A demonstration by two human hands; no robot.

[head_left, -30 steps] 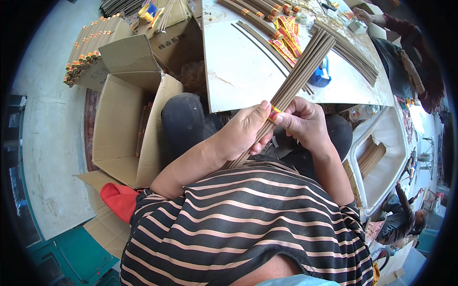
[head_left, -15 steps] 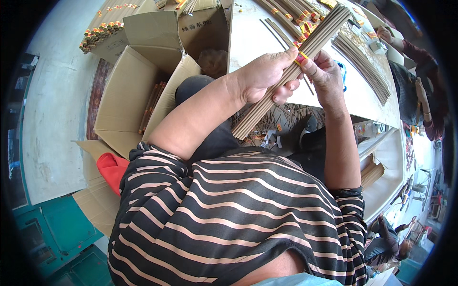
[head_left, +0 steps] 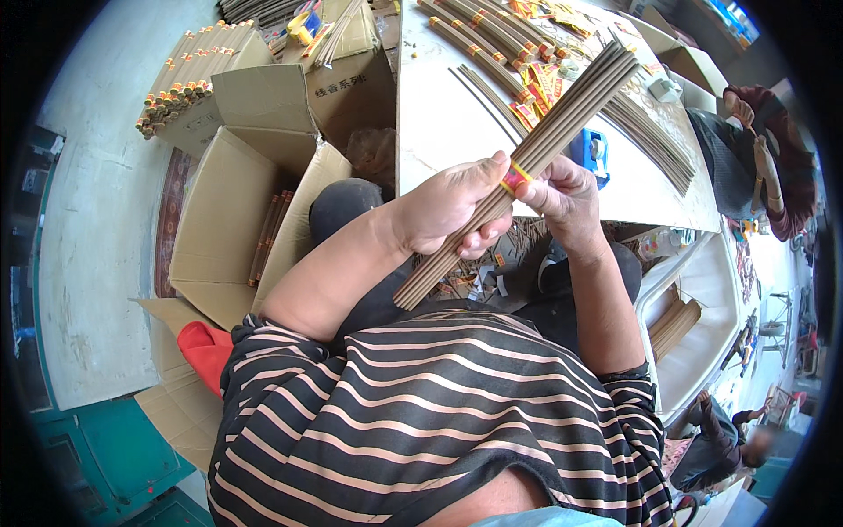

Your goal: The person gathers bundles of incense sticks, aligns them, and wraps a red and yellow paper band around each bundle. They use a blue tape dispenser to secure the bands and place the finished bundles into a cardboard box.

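Grip unchanged: the left hand [head_left: 452,206] stays curled round the incense-stick bundle [head_left: 562,114], aimed toward half past one; the right hand [head_left: 566,202] still pinches beside its paper band [head_left: 515,176], banding seemingly unfinished

A white-topped bench [head_left: 430,123] stood at one o'clock, evenly lit. Toward nine o'clock spread a scuffed, whitish surface [head_left: 97,272], floor or wall being hard to tell, with a patterned red-brown strip [head_left: 169,224] along it. Teal panelling [head_left: 110,452] showed at eight o'clock. Toward three o'clock, a pale, far floor [head_left: 780,259] looked brightly lit.
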